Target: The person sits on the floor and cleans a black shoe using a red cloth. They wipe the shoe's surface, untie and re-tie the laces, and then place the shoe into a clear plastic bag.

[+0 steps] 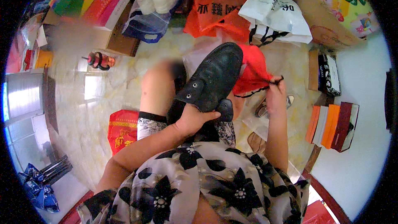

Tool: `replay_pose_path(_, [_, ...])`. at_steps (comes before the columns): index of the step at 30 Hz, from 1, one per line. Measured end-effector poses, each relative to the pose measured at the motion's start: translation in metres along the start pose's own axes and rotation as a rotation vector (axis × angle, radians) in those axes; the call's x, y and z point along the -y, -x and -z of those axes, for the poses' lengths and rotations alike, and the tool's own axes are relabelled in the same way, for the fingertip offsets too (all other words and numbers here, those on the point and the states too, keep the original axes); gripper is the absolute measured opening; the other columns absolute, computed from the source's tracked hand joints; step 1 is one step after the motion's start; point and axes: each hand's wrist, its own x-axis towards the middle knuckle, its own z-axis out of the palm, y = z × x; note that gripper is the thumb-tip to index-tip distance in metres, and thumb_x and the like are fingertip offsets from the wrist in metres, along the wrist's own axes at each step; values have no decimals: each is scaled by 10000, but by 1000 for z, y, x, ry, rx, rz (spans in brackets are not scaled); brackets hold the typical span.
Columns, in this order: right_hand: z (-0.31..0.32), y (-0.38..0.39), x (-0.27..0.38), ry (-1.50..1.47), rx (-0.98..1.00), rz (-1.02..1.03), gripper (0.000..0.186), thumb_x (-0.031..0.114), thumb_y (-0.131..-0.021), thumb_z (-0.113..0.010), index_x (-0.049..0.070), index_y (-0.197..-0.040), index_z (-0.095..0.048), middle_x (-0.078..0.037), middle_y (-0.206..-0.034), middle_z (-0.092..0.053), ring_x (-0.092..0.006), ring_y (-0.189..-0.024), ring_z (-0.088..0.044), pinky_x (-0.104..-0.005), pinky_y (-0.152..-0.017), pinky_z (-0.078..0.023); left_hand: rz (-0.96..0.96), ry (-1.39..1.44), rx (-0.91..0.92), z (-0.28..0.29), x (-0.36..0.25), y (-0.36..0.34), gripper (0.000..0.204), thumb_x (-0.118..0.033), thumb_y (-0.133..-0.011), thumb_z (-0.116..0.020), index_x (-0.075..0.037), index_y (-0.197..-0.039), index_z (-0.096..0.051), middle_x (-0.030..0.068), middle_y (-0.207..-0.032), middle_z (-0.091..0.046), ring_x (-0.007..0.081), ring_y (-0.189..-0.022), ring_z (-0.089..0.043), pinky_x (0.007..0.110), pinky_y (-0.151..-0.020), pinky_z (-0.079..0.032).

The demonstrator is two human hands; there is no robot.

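A black leather shoe (217,68) with metal eyelets is held up over my lap, its toe pointing away from me. My left hand (199,120) grips it at the ankle opening, thumb pressed against the leather. Part of that hand is hidden behind the shoe. To the right, my right hand (275,95) pinches the black drawstring at the corner of a red drawstring bag (252,67). The bag hangs behind and beside the shoe, partly covered by it. Below my right hand a sandal (262,107) rests on a clear plastic sheet on the floor.
Along the far side lie a clear bag (159,4) with white shoes, an orange-red bag (213,12), a white bag (275,14) and cardboard boxes (331,25). A red bag (120,128) sits by my left leg. Several shoe boxes (331,126) stand against the right wall.
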Motion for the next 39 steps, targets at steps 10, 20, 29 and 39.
replay_pose_path(10, [-92,28,104,-371,-305,85,254,285,-925,-403,62,-960,-519,-58,-939,-562,-219,-861,-558,-353,-798,-455,-61,89,48,9,19,4,602,48,-612,-709,-36,-1163,-483,53,-1105,-547,193,-1008,-499,322,-892,-405])
replay_pose_path(20, [-160,104,51,1435,547,830,223,90,-723,-597,27,-930,-543,-116,-987,-498,-298,-965,-479,-396,-817,-381,-298,149,148,22,6,14,417,16,-730,-612,-70,-1125,-509,54,-1100,-545,179,-943,-552,293,-780,-496])
replay_pose_path(29, [-172,128,54,1560,695,706,173,163,-718,-535,69,-854,-589,-80,-867,-560,-262,-888,-480,-416,-779,-339,-367,-118,156,33,16,31,399,5,-740,-588,-57,-1127,-512,49,-1079,-545,179,-1000,-515,308,-856,-434])
replay_pose_path(39, [-187,69,47,2001,516,597,175,127,-706,-534,69,-865,-578,-74,-831,-566,-257,-843,-492,-429,-798,-326,14,453,167,43,18,15,316,61,-710,-583,-6,-1018,-579,71,-983,-612,222,-917,-573,358,-813,-459])
